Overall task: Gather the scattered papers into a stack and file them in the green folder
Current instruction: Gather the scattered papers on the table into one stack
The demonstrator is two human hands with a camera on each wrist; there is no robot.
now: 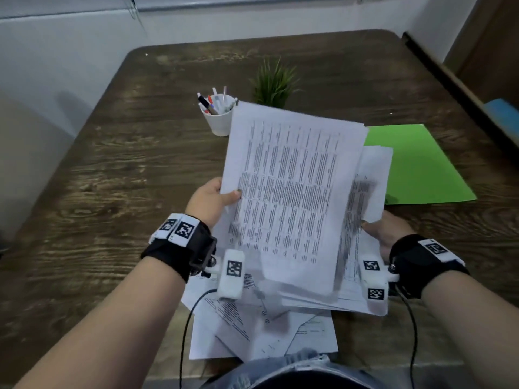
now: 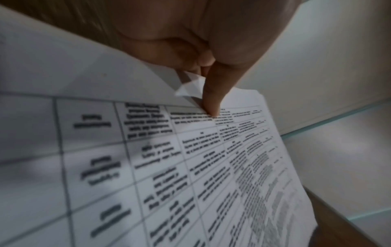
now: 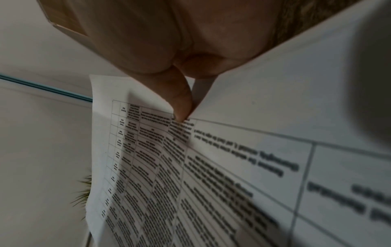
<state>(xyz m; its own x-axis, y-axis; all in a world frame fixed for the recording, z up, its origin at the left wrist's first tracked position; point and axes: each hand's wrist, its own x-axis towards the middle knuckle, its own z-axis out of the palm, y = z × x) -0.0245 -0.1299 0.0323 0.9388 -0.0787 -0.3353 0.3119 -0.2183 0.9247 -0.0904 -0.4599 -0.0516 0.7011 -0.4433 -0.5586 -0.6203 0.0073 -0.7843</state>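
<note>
The left hand pinches the left edge of a sheaf of printed papers, its thumb laid across the top sheet and the other fingers hidden beneath. In the left wrist view the thumb presses down on the table-printed page beside a small folded corner. The right hand grips the right side of the same sheaf, thumb on top near the edge; the right wrist view shows that thumb pressed onto the printed sheet with the paper curling up past it. The sheets are held raised and tilted above the worktop, not squared: a second layer sticks out to the right of the top sheet.

More loose sheets lie fanned on the worktop under the wrists, reaching the near edge by the person's lap. The green folder lies flat on the worktop to the right, its left part hidden behind the held papers and its right edge close to the worktop's right side.

Beyond the sheaf stand a white cup of pens and a small green plant, the cup just beside the papers' far left corner. The left half of the worktop is bare wood to the rounded far corner.
</note>
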